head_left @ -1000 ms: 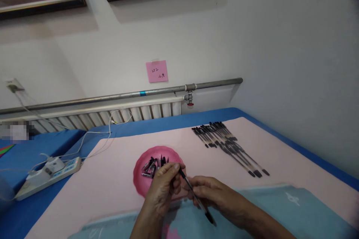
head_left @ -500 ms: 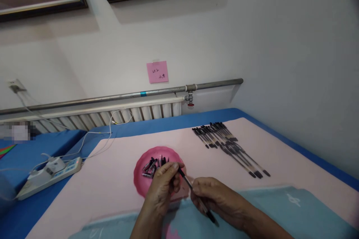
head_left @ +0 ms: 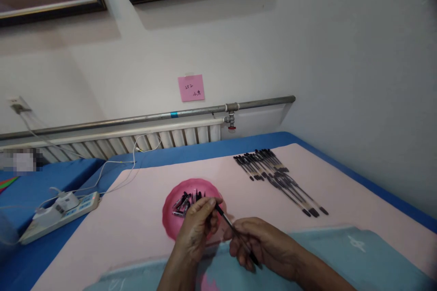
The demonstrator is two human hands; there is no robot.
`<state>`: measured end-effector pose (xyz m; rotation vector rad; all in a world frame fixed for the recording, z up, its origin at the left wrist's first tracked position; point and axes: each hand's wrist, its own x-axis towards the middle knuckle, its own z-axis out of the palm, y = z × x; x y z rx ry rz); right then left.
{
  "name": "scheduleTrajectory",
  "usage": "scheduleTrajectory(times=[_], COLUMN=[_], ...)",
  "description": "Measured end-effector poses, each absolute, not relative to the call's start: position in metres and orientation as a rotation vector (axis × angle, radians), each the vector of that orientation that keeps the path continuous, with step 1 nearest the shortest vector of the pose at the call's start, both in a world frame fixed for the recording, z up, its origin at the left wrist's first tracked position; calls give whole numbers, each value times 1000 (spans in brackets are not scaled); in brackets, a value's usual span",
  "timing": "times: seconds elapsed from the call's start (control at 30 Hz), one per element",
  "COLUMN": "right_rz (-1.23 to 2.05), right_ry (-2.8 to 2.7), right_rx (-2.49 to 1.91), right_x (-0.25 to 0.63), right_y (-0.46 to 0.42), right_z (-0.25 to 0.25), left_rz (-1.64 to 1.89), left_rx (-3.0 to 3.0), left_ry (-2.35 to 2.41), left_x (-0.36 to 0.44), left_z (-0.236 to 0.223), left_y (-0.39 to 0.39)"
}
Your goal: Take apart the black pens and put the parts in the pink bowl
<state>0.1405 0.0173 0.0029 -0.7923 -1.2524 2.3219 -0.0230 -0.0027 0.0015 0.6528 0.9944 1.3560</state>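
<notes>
A dark pen (head_left: 225,218) slants down to the right between my hands, in front of a pink plate. My left hand (head_left: 201,218) pinches its upper black end between thumb and fingers. Closed round the pen's barrel is my right hand (head_left: 256,238), with the lower black end sticking out below its fingers. The pink plate (head_left: 170,223) behind my left hand holds several short black and clear pen caps or parts (head_left: 184,202). To the right, pens (head_left: 261,163) lie side by side in a group, with several more pens (head_left: 297,195) nearer me.
A pink cloth (head_left: 136,209) covers the blue table (head_left: 177,153), with a teal cloth (head_left: 341,250) along the near edge. A power strip (head_left: 68,216) with plugs and white cables lies at left. Behind are a radiator (head_left: 191,136), a pipe (head_left: 262,102) and the wall.
My right hand's fingers have shifted slightly on the pen, curling further round its lower part. The left hand keeps its pinch in nearly the same place.
</notes>
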Motion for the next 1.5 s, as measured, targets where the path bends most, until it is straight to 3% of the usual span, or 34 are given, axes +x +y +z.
scheduleTrajectory(times=[0.37,0.47,0.63,0.73,0.83,0.93,1.1,1.5], right_rz=[1620,1565,1586,1590,1596,1633,1710,1731], right_ry=[-1679,-1693,-1671,-1668,-1672,-1680,-1713,-1763], right_rx=[-1203,-1216,-1197,-1197,-1201,-1156,-1027,-1032], right_x=[138,138,141,141,141,141,141,139], right_y=[16,16,21,22,21,21,21,17], right_z=[9,8,3,3,5,5,2,13], left_rz=[1510,1531,1100,851,960,1138,1125,1308], left_rx=[618,714,1207,1355,1394,1263,860,647], left_ry=[1164,1378,2189,2417,2292,1798,1116,1085], left_x=[-30,-47,-74,-76,-68,-52,-23,-12], left_z=[1,0,1,3,4,4,2,4], left_y=[4,5,0,-2,-2,0,-4,-3])
